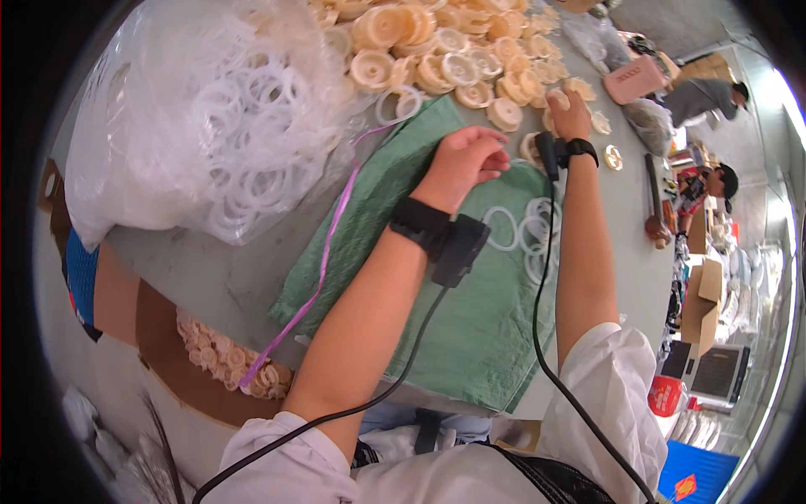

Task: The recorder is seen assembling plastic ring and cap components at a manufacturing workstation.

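Note:
My left hand [467,161] hovers over the green woven sheet [470,336], its fingers loosely bent and apart, with nothing visible in them. Reaching farther out, my right hand [571,118] has its fingers closed on a cream plastic wheel [556,99] at the edge of a heap of similar wheels [505,113]; the fingers partly hide it. Several translucent white rings [502,228] lie on the sheet between my forearms, some overlapping. One more ring [410,102] rests by the sheet's far edge.
A clear bag of white rings [243,126] stands at the left on the grey table [201,269]. A purple ribbon [334,223] crosses the sheet. Below left, a cardboard box [159,328] holds pale parts. A hammer-like tool [656,206] and pink box [635,80] lie right; two people are beyond.

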